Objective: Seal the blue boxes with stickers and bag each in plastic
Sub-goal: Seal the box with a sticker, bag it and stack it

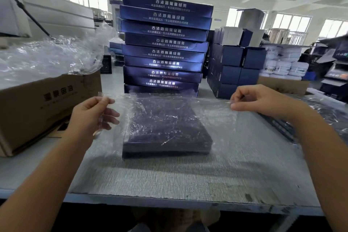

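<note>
From the head view, we look down at a grey table (169, 179) where one blue box (165, 137) lies flat in the middle, wrapped in a clear plastic bag (216, 118). The film is crinkled over the box's top and spreads wider than the box on both sides. We cannot tell whether the near end of the box is fully covered. Our hands are held well apart, each clamped on the bag. The left hand (92, 111) pinches the far left corner of the film between thumb and fingers, and the right hand (263, 101) pinches the far right corner the same way, so the far edge of the bag is stretched between them above the table. Just behind the bagged box stands a tall stack of blue boxes (163, 43), their printed sides facing us. To the left sits a brown cardboard carton (37, 109) with a heap of loose clear plastic (47, 56) spilling from its top. To the right of the stack we see smaller dark boxes (235, 66) piled up, with white jars (288, 68) beyond them. At the right edge of the table, under the right forearm, lie dark boxes in plastic (329, 111).
</note>
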